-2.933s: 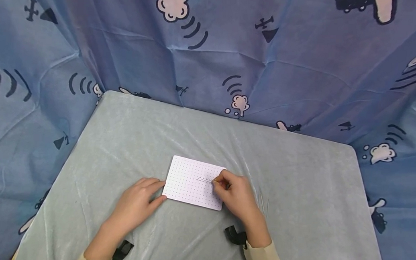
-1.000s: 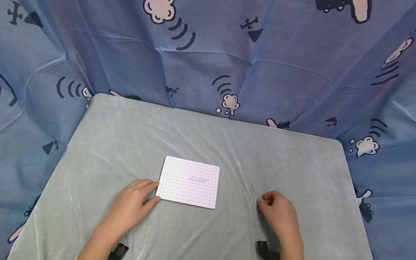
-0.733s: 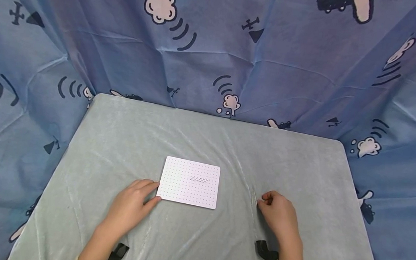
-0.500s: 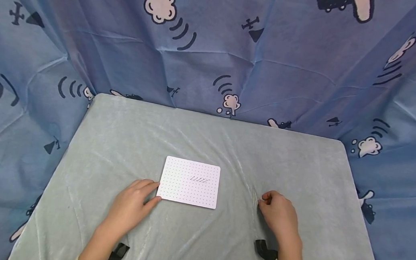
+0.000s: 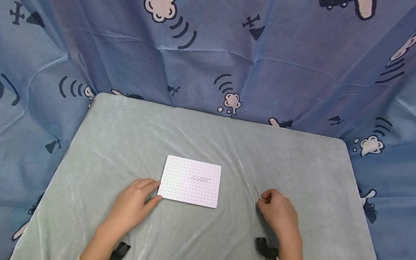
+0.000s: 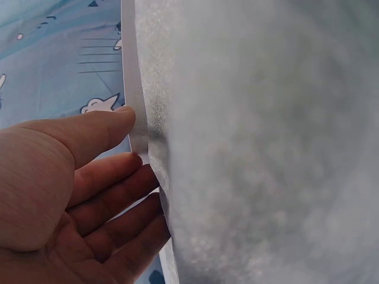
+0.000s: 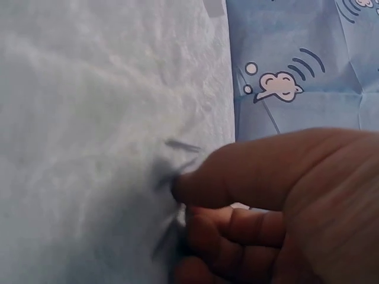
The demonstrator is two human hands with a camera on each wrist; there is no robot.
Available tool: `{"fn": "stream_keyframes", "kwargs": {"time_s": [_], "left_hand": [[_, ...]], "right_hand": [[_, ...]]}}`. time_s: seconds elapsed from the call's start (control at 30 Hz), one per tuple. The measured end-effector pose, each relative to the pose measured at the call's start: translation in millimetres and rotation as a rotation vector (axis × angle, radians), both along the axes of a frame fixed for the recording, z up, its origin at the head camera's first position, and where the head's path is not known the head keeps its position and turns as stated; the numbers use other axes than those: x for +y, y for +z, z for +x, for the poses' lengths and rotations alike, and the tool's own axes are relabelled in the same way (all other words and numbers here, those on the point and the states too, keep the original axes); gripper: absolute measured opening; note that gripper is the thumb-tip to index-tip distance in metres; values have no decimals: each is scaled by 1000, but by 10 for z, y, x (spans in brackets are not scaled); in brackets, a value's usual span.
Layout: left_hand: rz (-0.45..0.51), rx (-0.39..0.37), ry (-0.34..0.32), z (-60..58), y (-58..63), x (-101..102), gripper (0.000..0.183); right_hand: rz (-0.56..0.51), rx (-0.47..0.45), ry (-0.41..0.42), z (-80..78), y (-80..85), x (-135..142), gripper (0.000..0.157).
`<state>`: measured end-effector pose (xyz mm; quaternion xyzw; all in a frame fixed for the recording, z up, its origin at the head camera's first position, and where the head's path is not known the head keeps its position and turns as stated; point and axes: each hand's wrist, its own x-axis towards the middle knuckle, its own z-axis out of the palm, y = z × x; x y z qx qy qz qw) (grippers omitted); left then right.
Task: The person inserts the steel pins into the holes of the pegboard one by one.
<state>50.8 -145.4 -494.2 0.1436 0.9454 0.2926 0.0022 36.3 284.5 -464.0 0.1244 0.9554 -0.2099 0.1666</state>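
Note:
A white board [image 5: 180, 190] with a grid of small holes lies on the cloth-covered table. Several thin needles [image 5: 201, 179] slant from it in a short row. At its left edge my left hand [image 5: 132, 205] touches it with index finger and thumb spread; the left wrist view shows the other fingers loosely extended. Farther right, a few thin metal needles [image 5: 255, 195] lie on the cloth. Beside them my right hand [image 5: 278, 211] has thumb and index finger together, pinching a needle. The right wrist view shows thin dark pieces, blurred, around the fingertips [image 7: 189, 188].
Grey-green cloth [image 5: 135, 129] with soft wrinkles covers the table. Blue printed curtains [image 5: 207, 33] hang along its back and both sides. A black wrist mount [image 5: 265, 249] sits on the right wrist, and another black mount [image 5: 119, 253] on the left.
My right hand has left the board and moved right to the loose needles, staying there over the last second. The row of needles is now uncovered. My left hand stays at the board's edge.

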Motion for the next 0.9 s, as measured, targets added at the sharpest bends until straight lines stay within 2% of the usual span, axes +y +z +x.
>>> {"fn": "stream_keyframes", "kwargs": {"time_s": [0.4,0.67,0.9], "left_hand": [[3,16,3,-21,-7,-10,45],[4,6,9,-15,8,-16,45],[5,1,2,-15,18,-2,45]], "right_hand": [[-15,52,15,-32,28,22,24],[-57,21,10,-99,38,49,19],[-73,5,-12,-58,19,58,14]]}}
